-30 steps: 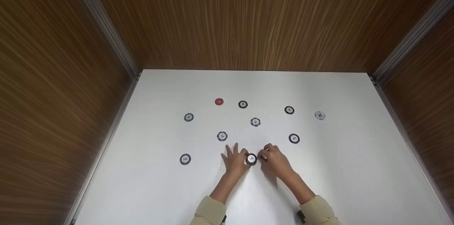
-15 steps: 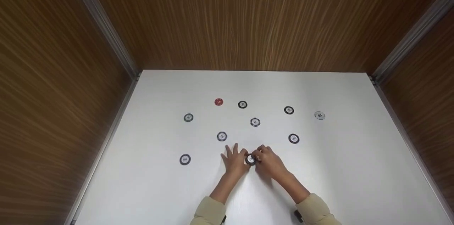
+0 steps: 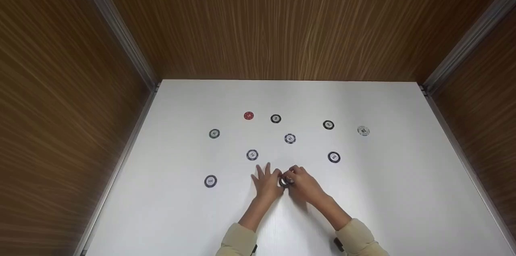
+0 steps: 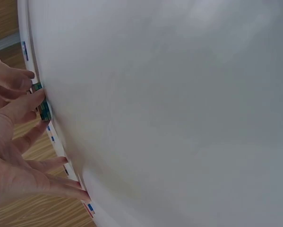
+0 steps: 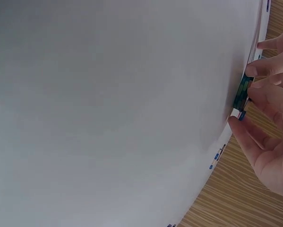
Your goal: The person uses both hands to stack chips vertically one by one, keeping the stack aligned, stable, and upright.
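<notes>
Near the front middle of the table, my left hand (image 3: pixel 267 184) grips a short stack of dark poker chips (image 3: pixel 281 182) between thumb and index finger, its other fingers spread on the tabletop. My right hand (image 3: pixel 307 187) pinches a single poker chip (image 3: pixel 289 180) over the stack, partly covering it in the head view. From the left wrist, the stack (image 4: pixel 45 109) shows green edges, with fingertips of both hands right at it. The right wrist view also shows the stack (image 5: pixel 242 94) low against the table, between the hands.
Several chips lie flat and spread out beyond the hands, among them a red chip (image 3: pixel 248 115), a white chip (image 3: pixel 363 130) and a dark chip (image 3: pixel 333 157). Another dark chip (image 3: pixel 210 181) lies to the left. Wood-grain panels (image 3: pixel 258 22) enclose the white table (image 3: pixel 403 191).
My right hand has moved left, bringing its chip from beside the stack to over it. My left hand has stayed in place around the stack.
</notes>
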Available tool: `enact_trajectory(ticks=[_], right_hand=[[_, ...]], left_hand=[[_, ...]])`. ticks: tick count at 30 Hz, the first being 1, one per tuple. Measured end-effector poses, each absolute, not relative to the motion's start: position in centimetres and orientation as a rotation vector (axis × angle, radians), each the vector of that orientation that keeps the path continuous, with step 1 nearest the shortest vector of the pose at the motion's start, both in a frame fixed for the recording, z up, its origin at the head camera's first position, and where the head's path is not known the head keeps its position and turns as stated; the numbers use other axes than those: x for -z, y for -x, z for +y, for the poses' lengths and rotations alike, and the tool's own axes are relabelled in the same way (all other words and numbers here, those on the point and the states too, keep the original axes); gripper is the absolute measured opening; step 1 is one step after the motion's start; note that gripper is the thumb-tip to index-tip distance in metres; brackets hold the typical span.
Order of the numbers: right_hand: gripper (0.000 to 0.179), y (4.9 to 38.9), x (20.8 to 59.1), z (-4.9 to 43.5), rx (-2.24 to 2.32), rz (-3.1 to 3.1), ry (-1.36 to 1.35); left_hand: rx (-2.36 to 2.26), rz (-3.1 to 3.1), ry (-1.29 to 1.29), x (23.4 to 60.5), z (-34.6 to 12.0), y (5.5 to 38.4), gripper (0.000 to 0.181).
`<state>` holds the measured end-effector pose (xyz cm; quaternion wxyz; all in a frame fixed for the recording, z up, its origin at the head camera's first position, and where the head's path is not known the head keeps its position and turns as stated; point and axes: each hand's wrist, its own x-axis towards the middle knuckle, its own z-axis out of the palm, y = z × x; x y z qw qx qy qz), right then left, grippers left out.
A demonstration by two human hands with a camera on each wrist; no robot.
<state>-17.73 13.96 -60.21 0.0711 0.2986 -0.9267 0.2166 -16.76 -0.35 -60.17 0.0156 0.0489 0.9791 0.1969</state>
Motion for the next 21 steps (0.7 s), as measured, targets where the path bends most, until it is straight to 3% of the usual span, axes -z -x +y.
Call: enact_trajectory(ticks=[21], right_hand=[[0.024, 17.91, 60.34, 13.36, -0.665, -2.693, -1.019]], left_hand=[[-0.617, 3.071, -0.164, 60.12, -0.35, 16.77, 0.034]])
